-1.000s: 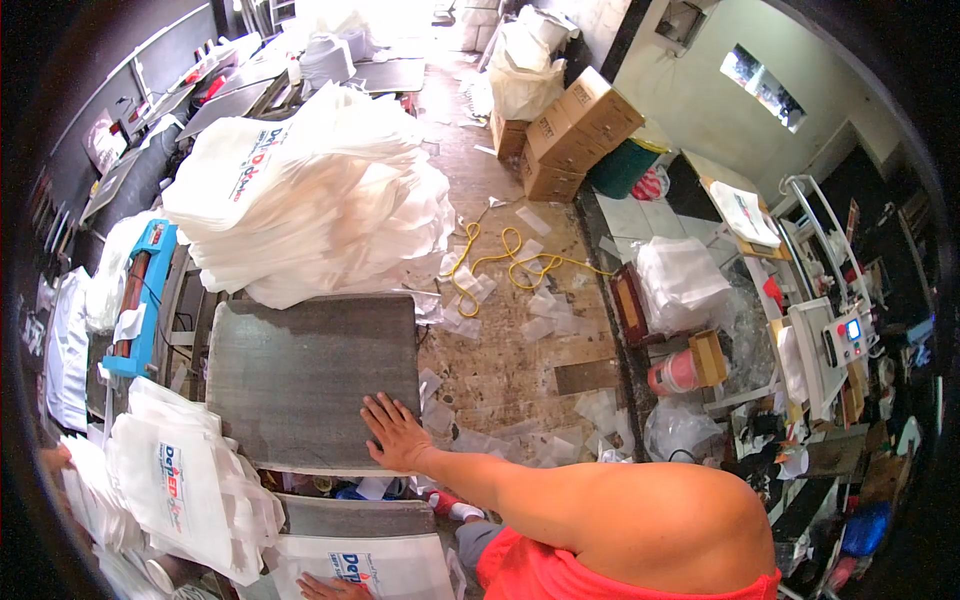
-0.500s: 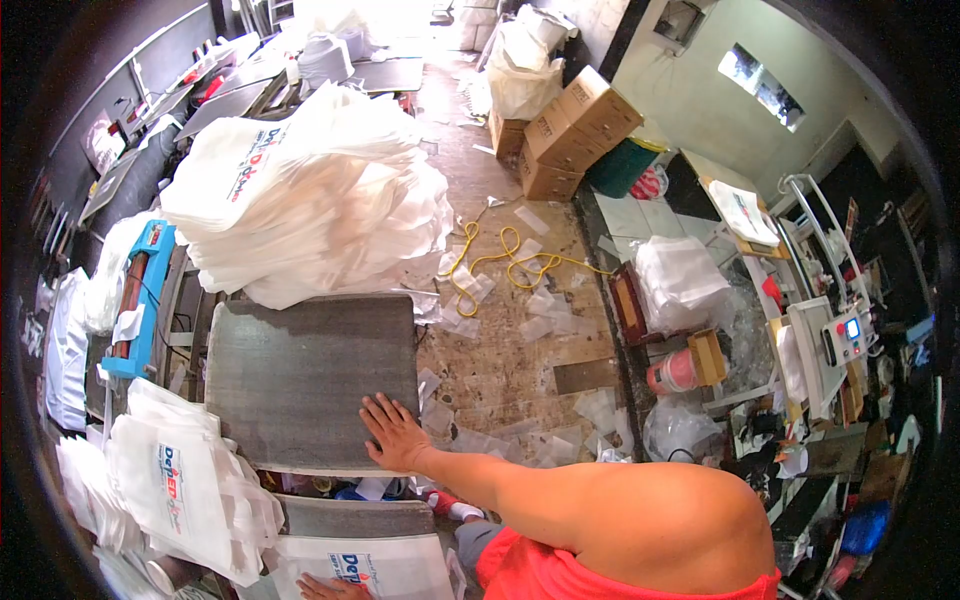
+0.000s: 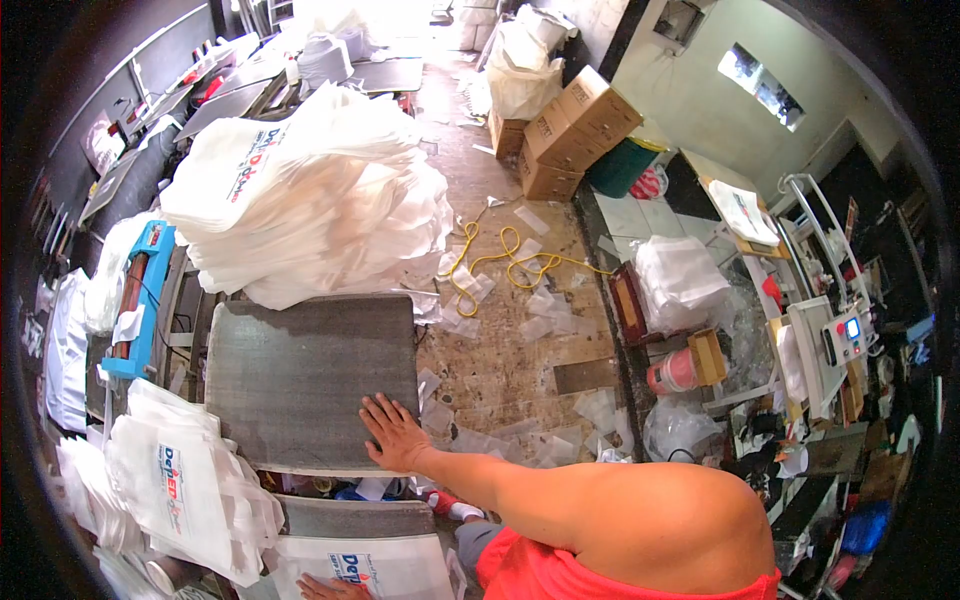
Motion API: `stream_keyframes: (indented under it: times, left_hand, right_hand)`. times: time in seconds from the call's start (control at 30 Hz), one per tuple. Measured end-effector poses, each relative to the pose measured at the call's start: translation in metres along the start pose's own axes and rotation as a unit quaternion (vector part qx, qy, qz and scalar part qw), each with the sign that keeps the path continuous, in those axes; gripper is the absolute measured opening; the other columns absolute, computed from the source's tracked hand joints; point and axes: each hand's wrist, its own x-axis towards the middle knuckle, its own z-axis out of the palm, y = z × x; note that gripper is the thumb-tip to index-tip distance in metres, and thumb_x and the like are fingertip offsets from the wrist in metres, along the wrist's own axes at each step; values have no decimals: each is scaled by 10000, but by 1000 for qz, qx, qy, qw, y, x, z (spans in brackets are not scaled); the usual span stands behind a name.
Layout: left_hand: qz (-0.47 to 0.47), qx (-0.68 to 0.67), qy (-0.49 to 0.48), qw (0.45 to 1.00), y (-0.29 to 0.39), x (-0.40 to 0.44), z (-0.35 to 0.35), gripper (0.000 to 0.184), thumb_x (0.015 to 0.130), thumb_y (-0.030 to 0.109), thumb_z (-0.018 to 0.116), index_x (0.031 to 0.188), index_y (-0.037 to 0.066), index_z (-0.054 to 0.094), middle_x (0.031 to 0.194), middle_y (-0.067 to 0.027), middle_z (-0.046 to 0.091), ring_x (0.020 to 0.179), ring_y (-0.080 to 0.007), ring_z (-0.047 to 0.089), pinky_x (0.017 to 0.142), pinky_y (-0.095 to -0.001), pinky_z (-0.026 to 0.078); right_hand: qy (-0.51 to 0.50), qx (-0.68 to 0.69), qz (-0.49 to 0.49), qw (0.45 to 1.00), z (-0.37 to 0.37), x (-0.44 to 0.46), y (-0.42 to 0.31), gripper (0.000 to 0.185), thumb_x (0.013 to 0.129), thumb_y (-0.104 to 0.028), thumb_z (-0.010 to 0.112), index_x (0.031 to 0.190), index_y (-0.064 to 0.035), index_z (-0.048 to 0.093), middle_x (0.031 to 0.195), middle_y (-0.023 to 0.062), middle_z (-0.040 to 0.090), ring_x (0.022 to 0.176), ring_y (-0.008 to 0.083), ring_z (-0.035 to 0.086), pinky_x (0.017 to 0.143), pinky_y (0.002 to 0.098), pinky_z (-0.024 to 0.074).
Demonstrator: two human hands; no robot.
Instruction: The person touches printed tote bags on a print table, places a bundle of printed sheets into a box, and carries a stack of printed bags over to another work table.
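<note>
My right hand (image 3: 395,435) lies palm down with fingers spread on the near right corner of a dark grey padded board (image 3: 310,380). At the bottom edge, my left hand (image 3: 330,588) rests flat, partly cut off by the frame, on a white sheet or bag (image 3: 410,565) with blue and red print. That white piece lies over a second grey board (image 3: 355,518). To its left is a pile of printed white bags (image 3: 190,485), with edges fanned out unevenly.
Beyond the board rises a large heap of white bags (image 3: 310,195). A blue-framed roller device (image 3: 140,300) stands at left. Yellow cord (image 3: 510,260) and scraps litter the floor. Cardboard boxes (image 3: 580,120) lean behind; a press with a lit display (image 3: 850,330) is at right.
</note>
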Motion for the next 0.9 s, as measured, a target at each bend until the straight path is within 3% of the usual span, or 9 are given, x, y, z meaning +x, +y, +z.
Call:
stream_keyframes:
  times: [0.43, 0.9]
  left_hand:
    - [-20, -9, -29, 999, 2, 2, -3, 703, 863, 431, 494, 1449, 78, 330, 1521, -184, 267, 1366, -403, 295, 1073, -542, 290]
    - [17, 18, 52, 998, -3, -1, 8, 652, 852, 386, 512, 1412, 75, 390, 1477, -197, 345, 1309, -422, 378, 998, -570, 366]
  right_hand:
    - [-15, -3, 2, 1000, -2, 0, 0, 666, 899, -421, 423, 1449, -57, 323, 1555, 116, 195, 1443, 314, 120, 1160, 449, 104]
    - [-3, 1, -2, 1000, -6, 0, -1, 658, 898, -410, 435, 1436, -43, 339, 1544, 128, 216, 1436, 320, 143, 1156, 446, 126]
